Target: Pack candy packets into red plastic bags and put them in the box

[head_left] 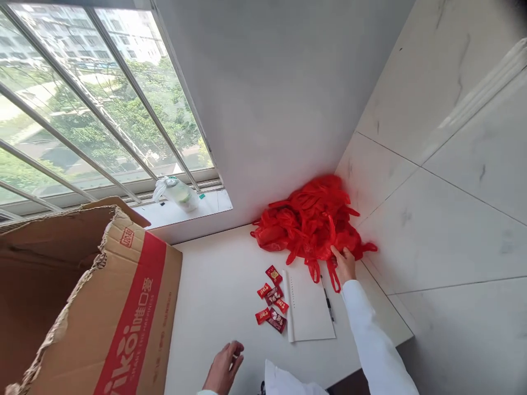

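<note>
My right hand reaches to the front right of a heap of red plastic bags, with thumb and fingers closed on one of the bags. My left hand is over the near part of the white table, holding nothing, its fingers loosely bent and the thumb apart. Between the hands, a notepad lies open with a black pen along its right side. Several small red and dark-red wrapped packets lie just left of the notepad.
A large open cardboard box with torn flaps stands along the left side. On the sill of the barred window sits a container in a clear plastic bag. A grey wall and marble-patterned tiles border the table behind and right.
</note>
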Motion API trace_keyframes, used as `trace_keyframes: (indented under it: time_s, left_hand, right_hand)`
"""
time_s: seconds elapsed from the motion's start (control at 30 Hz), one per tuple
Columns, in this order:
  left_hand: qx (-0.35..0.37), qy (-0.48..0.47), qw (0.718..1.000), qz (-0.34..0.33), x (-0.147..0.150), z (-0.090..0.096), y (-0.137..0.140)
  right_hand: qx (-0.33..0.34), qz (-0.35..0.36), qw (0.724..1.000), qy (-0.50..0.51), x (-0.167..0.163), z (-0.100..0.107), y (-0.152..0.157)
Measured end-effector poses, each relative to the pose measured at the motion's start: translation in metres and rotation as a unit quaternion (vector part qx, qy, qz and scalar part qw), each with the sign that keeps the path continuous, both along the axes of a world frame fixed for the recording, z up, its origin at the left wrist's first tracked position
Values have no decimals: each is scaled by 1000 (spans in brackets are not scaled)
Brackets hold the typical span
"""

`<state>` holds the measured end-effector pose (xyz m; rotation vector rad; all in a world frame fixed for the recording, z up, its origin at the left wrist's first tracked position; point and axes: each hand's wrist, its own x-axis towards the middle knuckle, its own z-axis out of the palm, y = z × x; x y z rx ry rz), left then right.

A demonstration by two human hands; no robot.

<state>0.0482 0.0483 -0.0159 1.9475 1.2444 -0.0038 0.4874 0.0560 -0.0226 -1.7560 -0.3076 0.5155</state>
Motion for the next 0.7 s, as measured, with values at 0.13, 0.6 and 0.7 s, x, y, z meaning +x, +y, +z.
trace_keyframes:
  time_s: [0.13, 0.6, 0.7]
  left_hand:
    - [42, -40, 997, -52, 27, 41, 25]
    - [64, 26, 995, 74, -15, 16, 6]
    - [47, 53, 992, 100, -43, -7, 10]
  right_hand:
    - [102, 5, 985, 136, -71, 24, -21]
    - [-50, 339, 903, 260, -308, 23, -35]
    - [-138, 424, 894, 39, -320, 2, -35]
